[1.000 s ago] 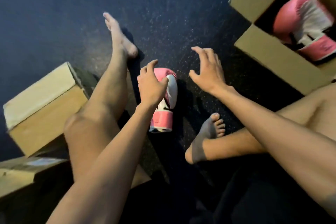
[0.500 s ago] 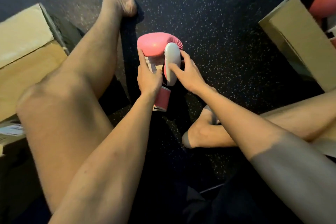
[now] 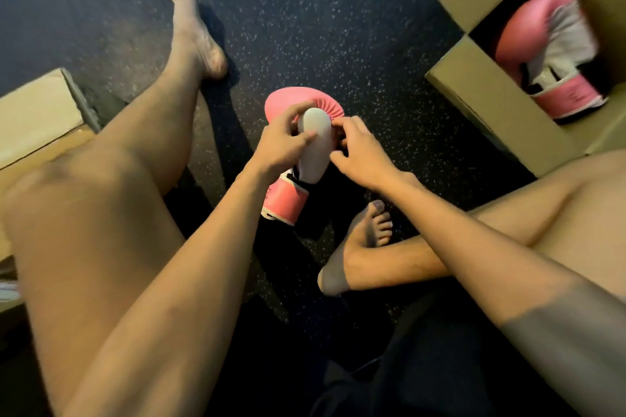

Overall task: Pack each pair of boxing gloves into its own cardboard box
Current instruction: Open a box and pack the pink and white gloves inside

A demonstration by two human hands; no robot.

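A pink and white boxing glove (image 3: pixel 313 145) is between my legs, just above the dark speckled floor. My left hand (image 3: pixel 281 145) grips its left side, fingers across the white thumb pad. From the right, my right hand (image 3: pixel 359 152) holds the same glove, fingertips tucked under the pink padding. A matching pink glove (image 3: pixel 548 54) lies inside an open cardboard box (image 3: pixel 491 101) at the upper right, cuff toward me.
A closed cardboard box (image 3: pixel 37 118) sits at the left behind my raised left knee (image 3: pixel 84 206). My right foot (image 3: pixel 359 247) rests on the floor just below the held glove. Bare speckled floor (image 3: pixel 321 10) stretches ahead between the boxes.
Both hands reached the glove on the floor, closed on it and lifted it. The view swung back right, so the open box with the other glove shows again.
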